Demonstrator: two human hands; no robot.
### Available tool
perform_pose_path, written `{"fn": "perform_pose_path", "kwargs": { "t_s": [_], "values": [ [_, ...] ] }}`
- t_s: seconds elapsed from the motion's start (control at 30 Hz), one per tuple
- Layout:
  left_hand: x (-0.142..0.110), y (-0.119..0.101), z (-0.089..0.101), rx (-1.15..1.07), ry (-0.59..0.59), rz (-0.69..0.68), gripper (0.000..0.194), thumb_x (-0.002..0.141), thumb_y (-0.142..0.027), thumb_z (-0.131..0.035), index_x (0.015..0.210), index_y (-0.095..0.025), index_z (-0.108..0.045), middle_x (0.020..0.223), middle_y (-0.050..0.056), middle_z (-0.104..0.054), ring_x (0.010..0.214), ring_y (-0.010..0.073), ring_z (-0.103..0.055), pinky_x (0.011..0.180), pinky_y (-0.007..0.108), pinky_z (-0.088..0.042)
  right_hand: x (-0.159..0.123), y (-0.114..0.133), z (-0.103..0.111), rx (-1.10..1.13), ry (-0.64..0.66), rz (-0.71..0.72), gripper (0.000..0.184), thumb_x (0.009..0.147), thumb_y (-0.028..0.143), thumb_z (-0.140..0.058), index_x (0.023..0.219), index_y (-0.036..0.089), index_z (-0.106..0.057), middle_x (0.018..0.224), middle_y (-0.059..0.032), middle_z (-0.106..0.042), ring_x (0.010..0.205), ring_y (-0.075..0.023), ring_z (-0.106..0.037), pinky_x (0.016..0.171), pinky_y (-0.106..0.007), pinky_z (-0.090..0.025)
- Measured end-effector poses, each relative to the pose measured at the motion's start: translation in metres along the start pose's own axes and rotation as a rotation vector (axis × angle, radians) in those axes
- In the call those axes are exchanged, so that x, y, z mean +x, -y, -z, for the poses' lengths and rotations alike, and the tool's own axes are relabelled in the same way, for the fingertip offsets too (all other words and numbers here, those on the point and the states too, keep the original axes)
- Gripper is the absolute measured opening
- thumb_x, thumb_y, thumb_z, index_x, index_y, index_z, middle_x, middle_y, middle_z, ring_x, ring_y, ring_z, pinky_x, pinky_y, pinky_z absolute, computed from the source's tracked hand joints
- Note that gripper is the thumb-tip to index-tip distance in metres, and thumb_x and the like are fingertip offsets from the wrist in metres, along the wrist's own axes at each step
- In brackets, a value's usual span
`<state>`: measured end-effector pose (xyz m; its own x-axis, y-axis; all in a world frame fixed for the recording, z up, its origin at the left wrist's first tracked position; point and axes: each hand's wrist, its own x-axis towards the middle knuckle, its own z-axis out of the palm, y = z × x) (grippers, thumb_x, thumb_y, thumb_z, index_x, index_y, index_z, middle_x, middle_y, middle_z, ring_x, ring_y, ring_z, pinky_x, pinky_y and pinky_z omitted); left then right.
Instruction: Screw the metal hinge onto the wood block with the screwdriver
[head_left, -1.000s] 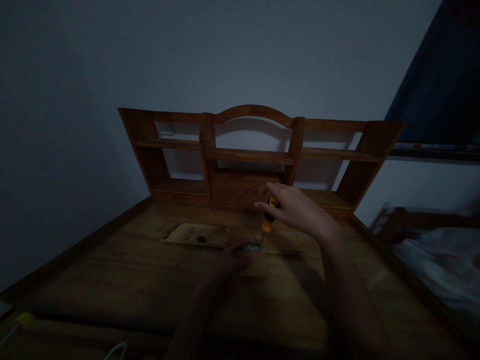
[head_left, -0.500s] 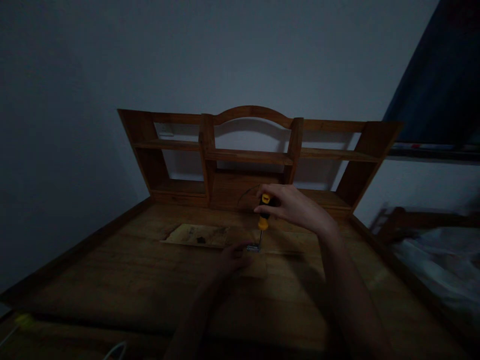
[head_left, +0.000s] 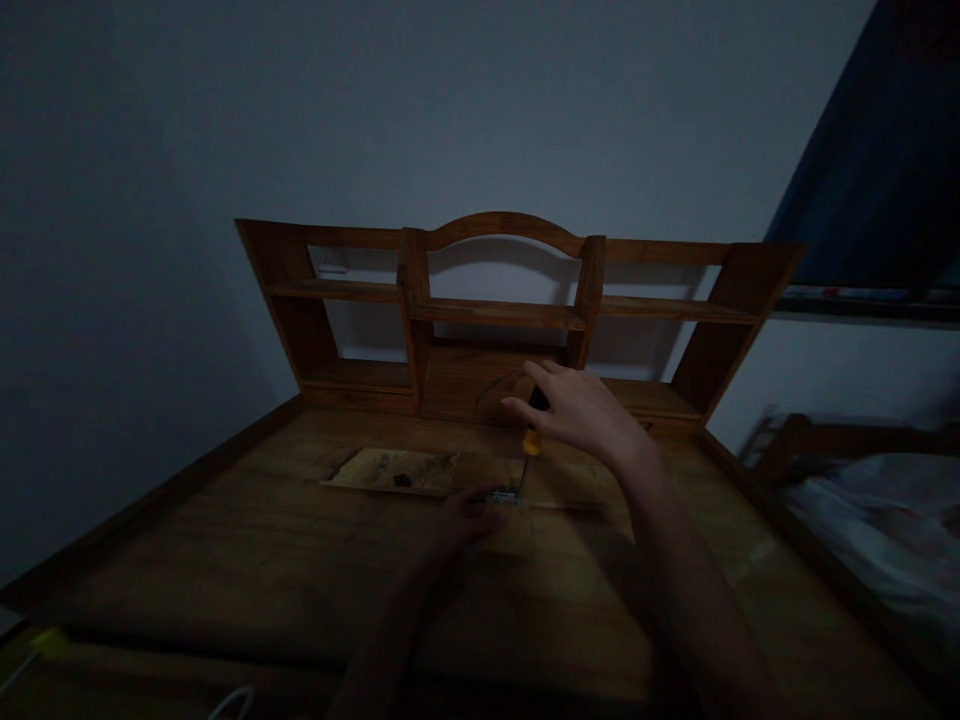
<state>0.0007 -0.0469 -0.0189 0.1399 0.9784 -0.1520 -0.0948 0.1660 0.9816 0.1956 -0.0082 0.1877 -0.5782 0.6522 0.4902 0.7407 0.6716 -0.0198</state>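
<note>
My right hand (head_left: 577,410) is closed around the handle of a yellow-and-black screwdriver (head_left: 532,443). The screwdriver leans slightly, its shaft pointing down at the right end of a small silvery metal part (head_left: 506,496) on the wooden desk top (head_left: 270,560). My left hand (head_left: 466,518) rests low on the desk with thumb and finger closed on the left end of that part. Dim light hides its exact kind and where the screwdriver tip seats.
A torn, pale strip (head_left: 390,470) with a dark spot lies left of the metal part. Behind stands a wooden shelf unit (head_left: 499,315) against the wall. A yellow item (head_left: 49,643) and a white cable (head_left: 234,700) are at the lower left; whitish plastic (head_left: 877,530) is at the right.
My right hand has turned and shifted on the handle, now covering its top. The screwdriver tilts a little more to the right. My left hand and the metal part stay in place.
</note>
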Motion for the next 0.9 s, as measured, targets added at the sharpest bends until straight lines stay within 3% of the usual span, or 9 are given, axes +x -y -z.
{"fn": "perform_pose_path", "kwargs": {
  "t_s": [0.17, 0.27, 0.4, 0.6, 0.77, 0.9],
  "values": [
    [-0.001, -0.003, 0.000, 0.011, 0.017, 0.010, 0.074, 0.063, -0.030, -0.083, 0.131, -0.018, -0.056, 0.102, 0.011, -0.071, 0.091, 0.0256, -0.068, 0.078, 0.034, -0.052, -0.001, 0.003, 0.003, 0.075, 0.057, 0.084, 0.028, 0.088, 0.025, -0.047, 0.115, 0.021, -0.051, 0.108, -0.0063, -0.059, 0.096, -0.0198, -0.058, 0.084, -0.031, -0.041],
    [-0.001, -0.005, -0.001, 0.005, 0.020, 0.002, 0.071, 0.063, -0.028, -0.083, 0.129, -0.019, -0.057, 0.102, 0.010, -0.071, 0.092, 0.0256, -0.067, 0.078, 0.034, -0.052, 0.000, 0.001, 0.002, 0.085, 0.019, 0.086, 0.021, 0.092, 0.030, -0.045, 0.110, 0.020, -0.051, 0.103, -0.0059, -0.059, 0.093, -0.0190, -0.058, 0.082, -0.031, -0.041],
    [-0.002, -0.005, -0.002, -0.017, 0.010, -0.010, 0.068, 0.062, -0.026, -0.083, 0.126, -0.019, -0.061, 0.103, 0.010, -0.071, 0.092, 0.0252, -0.067, 0.079, 0.033, -0.052, 0.002, 0.000, -0.003, 0.069, -0.008, 0.050, 0.034, 0.092, 0.048, -0.046, 0.108, 0.019, -0.052, 0.106, -0.0084, -0.058, 0.095, -0.0220, -0.058, 0.084, -0.034, -0.042],
    [-0.004, -0.006, -0.003, 0.024, -0.010, -0.002, 0.067, 0.065, -0.028, -0.081, 0.127, -0.020, -0.060, 0.102, 0.010, -0.071, 0.091, 0.0250, -0.067, 0.078, 0.033, -0.052, 0.003, -0.003, -0.006, 0.115, 0.042, 0.098, 0.025, 0.094, 0.033, -0.043, 0.115, 0.021, -0.051, 0.110, -0.0079, -0.060, 0.100, -0.0214, -0.058, 0.088, -0.033, -0.041],
    [-0.003, -0.006, -0.001, 0.029, -0.005, 0.006, 0.073, 0.063, -0.029, -0.083, 0.130, -0.017, -0.057, 0.103, 0.011, -0.071, 0.092, 0.0252, -0.067, 0.079, 0.034, -0.052, 0.004, 0.001, -0.007, 0.121, 0.009, 0.031, 0.041, 0.096, 0.055, -0.037, 0.110, 0.020, -0.052, 0.106, -0.0095, -0.062, 0.097, -0.0239, -0.059, 0.084, -0.035, -0.042],
    [-0.002, -0.003, 0.001, -0.022, 0.037, -0.003, 0.072, 0.064, -0.029, -0.083, 0.130, -0.018, -0.057, 0.104, 0.011, -0.071, 0.092, 0.0254, -0.068, 0.080, 0.035, -0.052, 0.005, 0.003, -0.007, 0.201, 0.047, 0.118, 0.029, 0.097, 0.035, -0.040, 0.122, 0.022, -0.048, 0.117, -0.0072, -0.059, 0.107, -0.0213, -0.056, 0.092, -0.034, -0.040]
  ]
}}
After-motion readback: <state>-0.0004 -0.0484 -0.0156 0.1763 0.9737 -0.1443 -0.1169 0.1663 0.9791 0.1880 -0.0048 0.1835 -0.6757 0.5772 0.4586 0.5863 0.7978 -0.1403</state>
